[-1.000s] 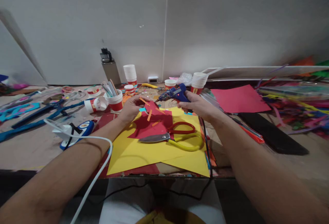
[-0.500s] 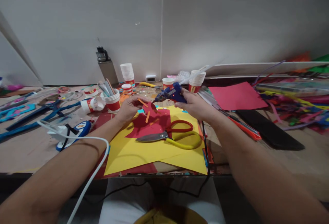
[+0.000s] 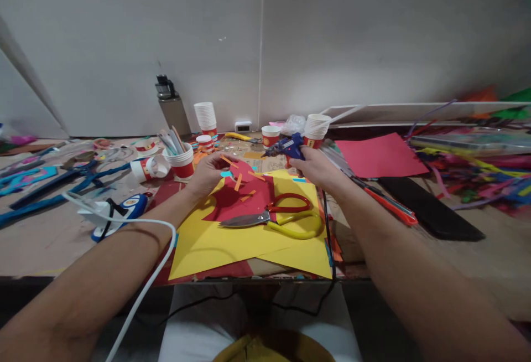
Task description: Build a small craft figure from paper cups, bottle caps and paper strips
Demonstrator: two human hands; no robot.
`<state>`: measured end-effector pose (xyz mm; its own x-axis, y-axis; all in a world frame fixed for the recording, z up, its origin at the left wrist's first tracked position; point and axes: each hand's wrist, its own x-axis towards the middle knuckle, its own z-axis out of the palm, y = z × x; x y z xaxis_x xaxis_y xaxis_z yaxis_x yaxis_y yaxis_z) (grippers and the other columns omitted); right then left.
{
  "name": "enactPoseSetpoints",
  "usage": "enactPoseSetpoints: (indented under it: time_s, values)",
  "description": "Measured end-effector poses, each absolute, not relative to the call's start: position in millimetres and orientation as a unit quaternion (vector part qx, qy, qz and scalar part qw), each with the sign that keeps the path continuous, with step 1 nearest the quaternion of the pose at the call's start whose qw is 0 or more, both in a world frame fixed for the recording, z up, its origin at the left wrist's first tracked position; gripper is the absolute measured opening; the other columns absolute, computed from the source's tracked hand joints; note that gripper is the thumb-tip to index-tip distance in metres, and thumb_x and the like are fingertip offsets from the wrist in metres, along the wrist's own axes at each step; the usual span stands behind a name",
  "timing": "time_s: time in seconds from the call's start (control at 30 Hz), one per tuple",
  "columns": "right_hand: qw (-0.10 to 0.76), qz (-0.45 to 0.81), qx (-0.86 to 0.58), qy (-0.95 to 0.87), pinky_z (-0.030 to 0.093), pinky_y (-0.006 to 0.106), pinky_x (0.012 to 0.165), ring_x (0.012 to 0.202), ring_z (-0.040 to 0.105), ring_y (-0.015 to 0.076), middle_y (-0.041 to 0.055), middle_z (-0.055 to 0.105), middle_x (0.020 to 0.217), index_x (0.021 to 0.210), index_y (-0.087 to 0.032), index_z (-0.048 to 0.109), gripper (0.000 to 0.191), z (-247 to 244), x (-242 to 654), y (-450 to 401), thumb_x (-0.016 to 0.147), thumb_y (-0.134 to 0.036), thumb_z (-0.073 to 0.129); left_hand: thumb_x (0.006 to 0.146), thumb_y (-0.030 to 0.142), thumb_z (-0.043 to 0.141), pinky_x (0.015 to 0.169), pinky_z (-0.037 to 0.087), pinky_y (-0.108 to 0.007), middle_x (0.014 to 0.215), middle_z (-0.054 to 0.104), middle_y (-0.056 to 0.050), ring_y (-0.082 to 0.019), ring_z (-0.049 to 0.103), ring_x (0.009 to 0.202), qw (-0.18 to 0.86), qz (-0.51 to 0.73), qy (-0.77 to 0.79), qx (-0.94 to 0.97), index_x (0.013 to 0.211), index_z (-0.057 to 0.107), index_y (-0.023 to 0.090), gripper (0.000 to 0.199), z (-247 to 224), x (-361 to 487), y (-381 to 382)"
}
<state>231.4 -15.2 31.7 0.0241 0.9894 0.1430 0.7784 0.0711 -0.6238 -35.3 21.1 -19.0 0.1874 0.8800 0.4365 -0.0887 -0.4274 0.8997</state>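
Note:
My left hand [image 3: 211,172] pinches a small red paper piece [image 3: 241,171] with orange strips on it, above a larger red sheet [image 3: 249,201]. A blue glue gun [image 3: 290,146] is in my right hand [image 3: 309,167], its nozzle pointing left, apart from the red piece. Scissors [image 3: 265,218] with one red and one yellow handle lie across the red sheet and the yellow paper [image 3: 215,248] under it. Small orange strips lie on the red sheet.
Paper cups [image 3: 181,163] with sticks stand at left, near a white cable [image 3: 166,223]. At right lie a red cutter [image 3: 392,204], a black phone-like slab [image 3: 431,210] and a pink-red sheet [image 3: 381,154]. A bottle [image 3: 174,110] stands by the wall.
My right hand and the glue gun have moved right, away from the red piece. The small red piece now faces the camera more, and an orange strip shows at its right edge.

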Motion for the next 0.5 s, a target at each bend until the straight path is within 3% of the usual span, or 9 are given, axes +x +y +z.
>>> enactPoseSetpoints:
  time_s: [0.07,0.2,0.27,0.37,0.43,0.5]
  values:
    - [0.275,0.224,-0.693,-0.628,0.047,0.024,0.056,0.066,0.063,0.0160,0.0097,0.071,0.088,0.090,-0.014,0.063,0.017,24,234,-6,0.084,-0.023,0.051,0.050,0.005,0.073,0.060,0.048,-0.023,0.072,0.069,-0.001,-0.012,0.060,0.063,0.447,0.564,0.311,0.621,0.078,0.073,0.017,0.030,-19,-34,22]
    - [0.232,0.215,-0.723,-0.614,0.048,0.027,0.055,0.058,0.064,0.0168,0.0127,0.071,0.077,0.078,-0.012,0.065,0.026,8,238,10,0.088,-0.026,0.046,0.050,0.009,0.079,0.055,0.045,-0.019,0.068,0.066,0.001,-0.009,0.056,0.059,0.487,0.577,0.285,0.590,0.080,0.073,0.017,0.032,-22,-34,23]
    - [0.212,0.182,-0.739,-0.613,0.049,0.031,0.063,0.067,0.067,0.0224,0.0176,0.070,0.078,0.075,-0.010,0.067,0.028,5,240,13,0.087,-0.030,0.050,0.049,0.011,0.082,0.057,0.046,-0.018,0.070,0.066,0.001,-0.008,0.057,0.060,0.504,0.584,0.274,0.574,0.082,0.073,0.017,0.034,-22,-33,23]
    - [0.177,0.073,-0.756,-0.626,0.047,0.037,0.079,0.095,0.065,0.0312,0.0244,0.069,0.096,0.083,-0.008,0.069,0.026,6,239,8,0.082,-0.032,0.060,0.049,0.017,0.086,0.063,0.049,-0.021,0.076,0.068,0.000,-0.010,0.062,0.066,0.524,0.590,0.260,0.556,0.083,0.072,0.017,0.037,-20,-33,20]
    - [0.172,-0.020,-0.728,-0.664,0.044,0.037,0.083,0.102,0.061,0.0302,0.0224,0.067,0.102,0.091,-0.009,0.068,0.024,10,235,3,0.082,-0.031,0.061,0.051,0.020,0.087,0.068,0.052,-0.023,0.080,0.069,-0.002,-0.013,0.066,0.071,0.536,0.593,0.250,0.546,0.084,0.070,0.017,0.037,-18,-32,18]
    - [0.197,-0.055,-0.653,-0.729,0.044,0.033,0.081,0.095,0.061,0.0245,0.0159,0.068,0.099,0.091,-0.013,0.068,0.019,12,226,-2,0.084,-0.028,0.058,0.052,0.021,0.086,0.071,0.053,-0.025,0.080,0.070,-0.002,-0.014,0.067,0.073,0.550,0.594,0.241,0.535,0.084,0.068,0.017,0.037,-14,-33,17]
